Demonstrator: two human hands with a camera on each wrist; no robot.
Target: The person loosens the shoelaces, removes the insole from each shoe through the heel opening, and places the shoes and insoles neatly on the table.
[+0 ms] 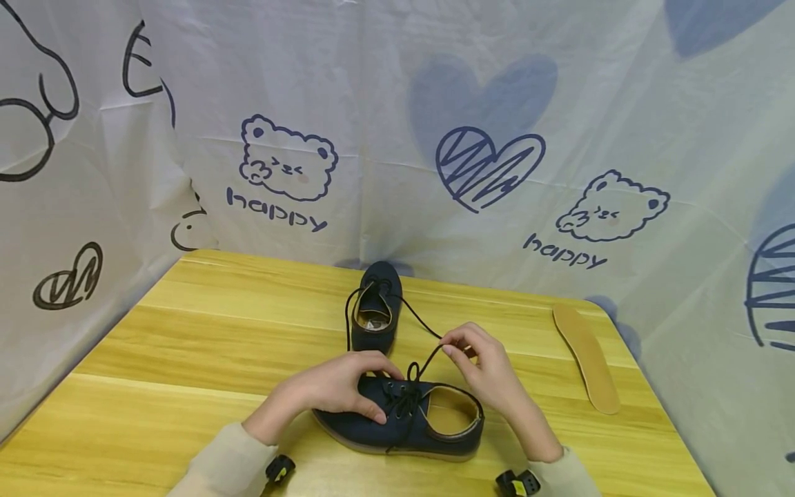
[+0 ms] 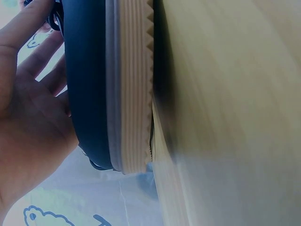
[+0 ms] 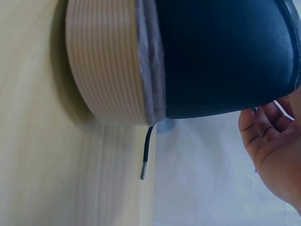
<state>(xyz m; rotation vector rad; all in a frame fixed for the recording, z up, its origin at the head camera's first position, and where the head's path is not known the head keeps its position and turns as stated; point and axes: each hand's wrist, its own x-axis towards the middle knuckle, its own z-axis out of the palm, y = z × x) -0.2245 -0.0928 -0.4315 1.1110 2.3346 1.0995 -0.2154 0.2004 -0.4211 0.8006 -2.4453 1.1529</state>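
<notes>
Surface point(image 1: 205, 331): near shoe point(image 1: 397, 417) sits at front edge, centre. Left hand point(image 1: 338, 390) lies flat over its toe, fingers relaxed, likely pinning it. Right hand point(image 1: 484, 366) pinches the lace point(image 1: 428, 359), drawing it taut.

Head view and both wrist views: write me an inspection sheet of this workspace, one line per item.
Surface: yellow wooden table.
Job's things: near shoe, dark blue with a ribbed tan sole, lying sideways, toe to the left; its black lace is pulled up.
Clutter: second shoe behind it, laces loose; tan insole at the right edge.
Grippers: left hand rests on the near shoe's toe; right hand pinches the lace.
Cables: nothing seen.
Surroundings: white cloth backdrop printed with bears, hearts and the word happy.
</notes>
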